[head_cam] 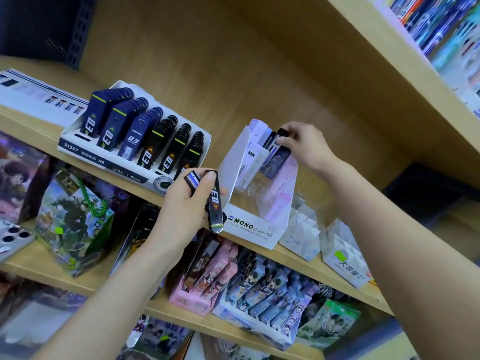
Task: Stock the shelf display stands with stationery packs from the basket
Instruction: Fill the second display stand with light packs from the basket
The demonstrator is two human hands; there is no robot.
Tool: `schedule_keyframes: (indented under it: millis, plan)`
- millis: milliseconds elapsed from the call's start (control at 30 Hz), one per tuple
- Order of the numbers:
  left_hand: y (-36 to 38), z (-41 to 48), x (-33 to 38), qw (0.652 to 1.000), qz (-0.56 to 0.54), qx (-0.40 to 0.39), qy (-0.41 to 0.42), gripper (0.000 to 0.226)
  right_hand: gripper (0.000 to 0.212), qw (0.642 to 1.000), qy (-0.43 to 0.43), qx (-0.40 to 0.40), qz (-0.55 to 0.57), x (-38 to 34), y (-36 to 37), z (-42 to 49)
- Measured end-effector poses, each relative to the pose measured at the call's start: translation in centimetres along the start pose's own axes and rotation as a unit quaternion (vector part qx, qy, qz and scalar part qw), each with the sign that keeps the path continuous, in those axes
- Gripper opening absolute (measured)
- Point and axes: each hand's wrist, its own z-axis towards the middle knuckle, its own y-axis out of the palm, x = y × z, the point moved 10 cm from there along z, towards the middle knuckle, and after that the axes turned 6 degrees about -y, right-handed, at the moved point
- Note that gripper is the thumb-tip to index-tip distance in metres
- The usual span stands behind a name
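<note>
Right hand (301, 146) at the top of the MONO stand (249, 226), fingers (288, 140) clamped on a dark pack (279, 157).
The dark pack sits tilted in the stand's upper row among pale lilac packs. Left hand (181, 203) is just left of the stand, fingers curled round a black pack (215, 201) and a striped pack (193, 179). The stand is on a wooden shelf (298, 258). Left of the stand: tray of navy and black packs (104, 154). Right of it: clear divider boxes (304, 229).

Two slim black plastic lead packs (215, 201) sit gripped in my left hand (181, 203); my right hand (304, 144) pinches a dark pack (279, 154) tilted inside the white cardboard MONO stand (249, 227).
</note>
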Motion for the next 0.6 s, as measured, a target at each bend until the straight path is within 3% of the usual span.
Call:
schedule_keyframes:
  millis: [167, 333, 433, 500, 533, 600]
  plan:
    - [0.2, 0.0, -0.1, 1.000, -0.002, -0.005, -0.004, 0.026, 0.013, 0.999, 0.006, 0.048, 0.008, 0.4, 0.2, 0.0]
    - [0.6, -0.1, -0.3, 1.000, -0.009, -0.016, -0.011, 0.031, 0.035, 0.994, 0.000, 0.105, 0.004, 0.0, 0.0, -0.5]
    - [0.5, -0.2, -0.4, 1.000, -0.012, -0.012, -0.009, 0.027, 0.022, 0.985, -0.008, 0.170, -0.017, -1.5, -0.9, -2.3]
    - [0.3, -0.3, -0.3, 1.000, -0.018, -0.005, -0.004, 0.021, 0.012, 0.973, -0.013, 0.231, 0.029, -3.0, -1.5, -4.8]
    - [0.2, -0.4, -0.3, 1.000, -0.022, -0.001, -0.001, 0.018, 0.008, 0.969, -0.020, 0.237, 0.067, -3.9, -1.3, -6.1]
    - [-0.1, -0.4, -0.4, 1.000, -0.029, 0.009, 0.003, 0.013, 0.004, 0.971, -0.010, 0.174, 0.164, -5.7, 0.5, -8.3]
